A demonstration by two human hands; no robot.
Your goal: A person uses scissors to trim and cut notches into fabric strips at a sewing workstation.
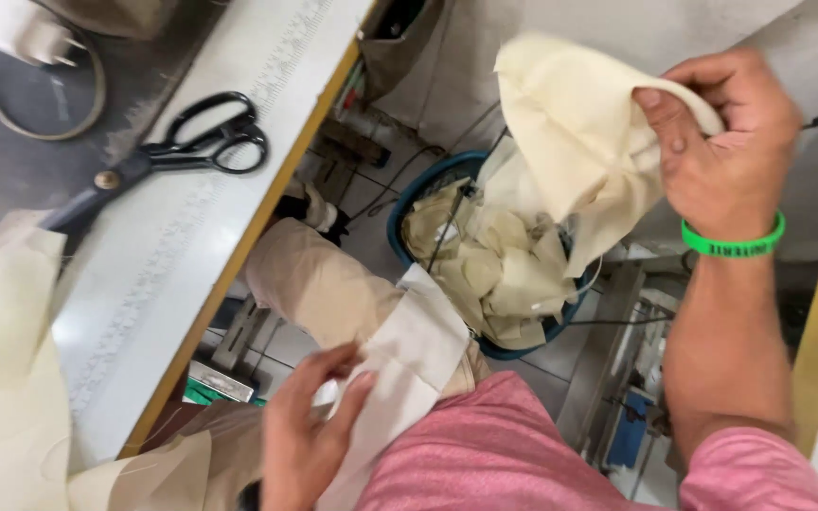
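The white work table carries black scissors near its far edge. Beyond its yellow edge, a blue basket on the floor holds cream fabric scraps. Above the basket, the right hand is clenched on a cream cloth piece. Over the lap, the left hand pinches a white folded piece, seemingly by its edge. Holding each piece taut at the corners would help them match cleanly.

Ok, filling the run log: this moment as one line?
left hand: holds white cloth piece | right hand: lifts cream cloth over blue basket | scissors on table
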